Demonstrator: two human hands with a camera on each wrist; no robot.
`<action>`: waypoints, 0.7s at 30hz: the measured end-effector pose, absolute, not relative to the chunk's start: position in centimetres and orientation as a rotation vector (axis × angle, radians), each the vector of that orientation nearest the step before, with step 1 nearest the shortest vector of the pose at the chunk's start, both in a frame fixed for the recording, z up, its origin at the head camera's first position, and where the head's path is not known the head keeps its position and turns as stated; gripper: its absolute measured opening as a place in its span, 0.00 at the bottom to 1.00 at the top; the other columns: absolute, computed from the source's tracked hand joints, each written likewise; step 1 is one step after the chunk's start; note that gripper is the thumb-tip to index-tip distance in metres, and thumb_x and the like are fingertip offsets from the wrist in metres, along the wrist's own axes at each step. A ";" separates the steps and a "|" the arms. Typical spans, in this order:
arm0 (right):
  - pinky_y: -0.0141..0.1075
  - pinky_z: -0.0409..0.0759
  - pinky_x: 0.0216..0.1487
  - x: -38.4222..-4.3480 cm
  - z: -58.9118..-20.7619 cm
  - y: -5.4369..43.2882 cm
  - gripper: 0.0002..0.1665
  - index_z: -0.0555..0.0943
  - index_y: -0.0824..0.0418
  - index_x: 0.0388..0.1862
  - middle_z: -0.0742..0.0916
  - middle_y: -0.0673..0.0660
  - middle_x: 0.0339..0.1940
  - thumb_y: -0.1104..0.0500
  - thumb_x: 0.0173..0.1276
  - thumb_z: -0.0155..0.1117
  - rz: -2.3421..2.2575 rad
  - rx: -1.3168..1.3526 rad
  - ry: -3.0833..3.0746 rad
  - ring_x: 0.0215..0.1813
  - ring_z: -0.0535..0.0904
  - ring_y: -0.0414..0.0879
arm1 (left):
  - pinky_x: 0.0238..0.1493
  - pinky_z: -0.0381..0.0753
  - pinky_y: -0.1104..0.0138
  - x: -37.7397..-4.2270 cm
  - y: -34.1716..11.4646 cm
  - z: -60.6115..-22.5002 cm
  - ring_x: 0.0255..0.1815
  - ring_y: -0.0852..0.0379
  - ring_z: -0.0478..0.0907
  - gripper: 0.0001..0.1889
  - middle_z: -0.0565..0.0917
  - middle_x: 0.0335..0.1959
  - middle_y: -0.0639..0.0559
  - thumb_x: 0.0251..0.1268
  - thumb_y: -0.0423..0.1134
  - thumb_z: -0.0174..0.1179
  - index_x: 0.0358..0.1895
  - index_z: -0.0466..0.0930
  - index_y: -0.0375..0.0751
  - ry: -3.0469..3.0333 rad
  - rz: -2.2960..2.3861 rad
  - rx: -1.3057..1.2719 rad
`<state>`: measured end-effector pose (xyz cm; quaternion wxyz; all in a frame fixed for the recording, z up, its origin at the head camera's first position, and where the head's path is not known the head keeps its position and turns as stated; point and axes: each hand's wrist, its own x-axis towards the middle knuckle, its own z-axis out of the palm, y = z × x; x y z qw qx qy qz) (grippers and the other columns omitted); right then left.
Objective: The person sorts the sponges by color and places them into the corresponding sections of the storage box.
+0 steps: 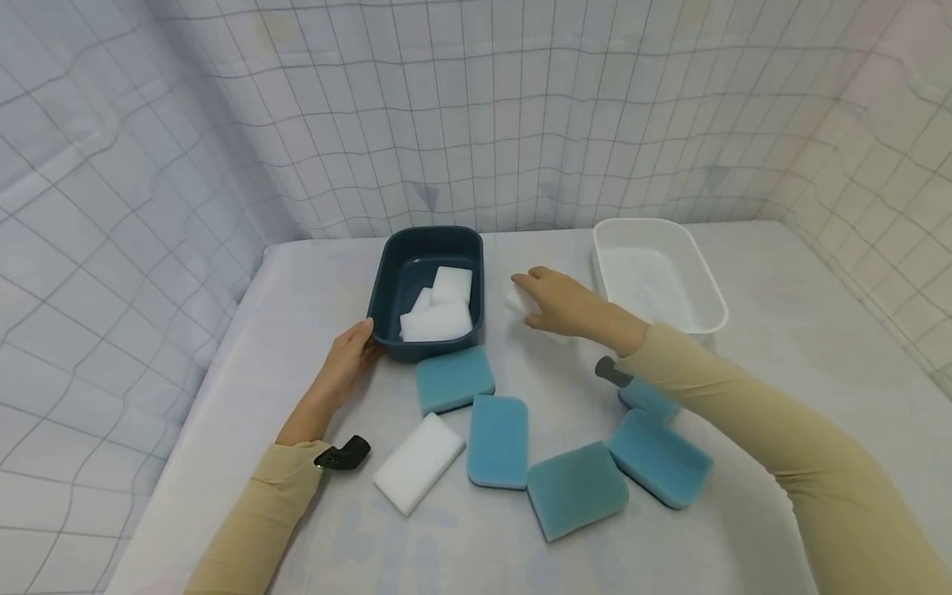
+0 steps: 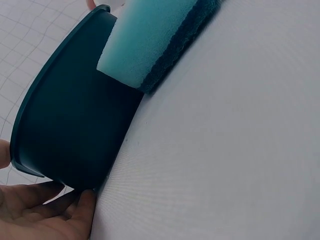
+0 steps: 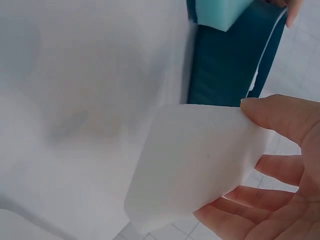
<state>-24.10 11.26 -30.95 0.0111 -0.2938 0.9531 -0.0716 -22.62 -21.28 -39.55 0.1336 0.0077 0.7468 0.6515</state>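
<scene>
My left hand (image 1: 345, 361) holds the near left corner of a dark blue bin (image 1: 431, 242). In the left wrist view its thumb is at the rim and its fingers are bent against the lower wall. Several white sponges (image 1: 437, 321) lie heaped in the near part of that bin. Between this bin and a white bin (image 1: 643, 277), my right hand (image 1: 568, 304) pinches another white sponge (image 3: 195, 160) by its edge, thumb on one face and fingers behind. That sponge is tilted above the table, mostly hidden by the hand in the head view.
Several blue sponges with dark undersides (image 1: 498, 442) are scattered on the white-covered table (image 1: 788, 314). One white sponge (image 1: 420, 463) lies among them at the front left. A blue sponge (image 1: 649, 401) is partly behind my right forearm. Checked cloth (image 1: 513, 107) hangs around the back and sides.
</scene>
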 end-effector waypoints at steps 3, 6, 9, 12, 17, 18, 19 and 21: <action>0.47 0.74 0.63 -24.1 -30.4 10.3 0.37 0.65 0.69 0.66 0.75 0.70 0.61 0.57 0.61 0.66 -0.209 -0.914 2.958 0.61 0.74 0.60 | 0.76 0.49 0.55 -22.6 -21.4 -39.6 0.78 0.47 0.44 0.32 0.44 0.77 0.40 0.77 0.50 0.30 0.74 0.41 0.30 2.159 1.893 0.025; 0.46 0.75 0.62 -24.1 -30.1 9.4 0.37 0.64 0.67 0.68 0.75 0.69 0.63 0.57 0.62 0.65 -0.193 -0.900 2.955 0.61 0.75 0.59 | 0.76 0.48 0.55 -22.5 -21.4 -39.5 0.78 0.46 0.43 0.32 0.44 0.77 0.39 0.77 0.50 0.30 0.73 0.41 0.30 2.150 1.902 0.040; 0.45 0.76 0.60 -24.2 -29.8 8.6 0.37 0.64 0.65 0.69 0.74 0.67 0.64 0.56 0.63 0.64 -0.176 -0.899 2.970 0.60 0.76 0.57 | 0.76 0.47 0.54 -22.5 -21.3 -39.3 0.78 0.46 0.43 0.33 0.44 0.77 0.39 0.77 0.50 0.31 0.73 0.41 0.29 2.149 1.905 0.067; 0.44 0.78 0.58 -24.3 -29.6 7.8 0.37 0.63 0.62 0.70 0.73 0.65 0.65 0.56 0.64 0.63 -0.160 -0.899 2.973 0.61 0.75 0.56 | 0.76 0.47 0.54 -22.7 -21.0 -39.2 0.78 0.46 0.43 0.33 0.45 0.77 0.39 0.77 0.50 0.31 0.73 0.41 0.29 2.150 1.906 0.076; 0.45 0.78 0.59 -24.2 -29.3 6.7 0.36 0.62 0.58 0.70 0.71 0.63 0.68 0.57 0.64 0.62 -0.165 -0.945 2.963 0.66 0.71 0.55 | 0.76 0.48 0.54 -22.8 -20.7 -39.3 0.77 0.46 0.45 0.32 0.46 0.76 0.38 0.77 0.48 0.31 0.73 0.42 0.28 2.137 1.919 0.061; 0.46 0.77 0.60 -24.2 -29.3 6.4 0.36 0.62 0.58 0.70 0.70 0.63 0.69 0.57 0.65 0.62 -0.171 -0.954 2.961 0.67 0.70 0.55 | 0.76 0.48 0.54 -22.8 -20.7 -39.3 0.77 0.45 0.45 0.31 0.46 0.76 0.37 0.77 0.48 0.31 0.73 0.42 0.27 2.131 1.927 0.059; 0.46 0.77 0.61 -24.1 -29.2 6.2 0.37 0.62 0.58 0.71 0.69 0.63 0.70 0.57 0.65 0.62 -0.175 -0.962 2.958 0.68 0.69 0.56 | 0.76 0.48 0.54 -22.9 -20.6 -39.4 0.77 0.45 0.45 0.31 0.46 0.76 0.37 0.77 0.48 0.31 0.73 0.43 0.27 2.130 1.930 0.061; 0.46 0.77 0.61 -24.2 -29.2 5.9 0.37 0.62 0.58 0.71 0.69 0.63 0.70 0.58 0.65 0.62 -0.174 -0.973 2.955 0.69 0.68 0.56 | 0.76 0.48 0.54 -22.9 -20.6 -39.4 0.77 0.45 0.45 0.32 0.46 0.76 0.36 0.77 0.48 0.31 0.73 0.42 0.27 2.130 1.931 0.061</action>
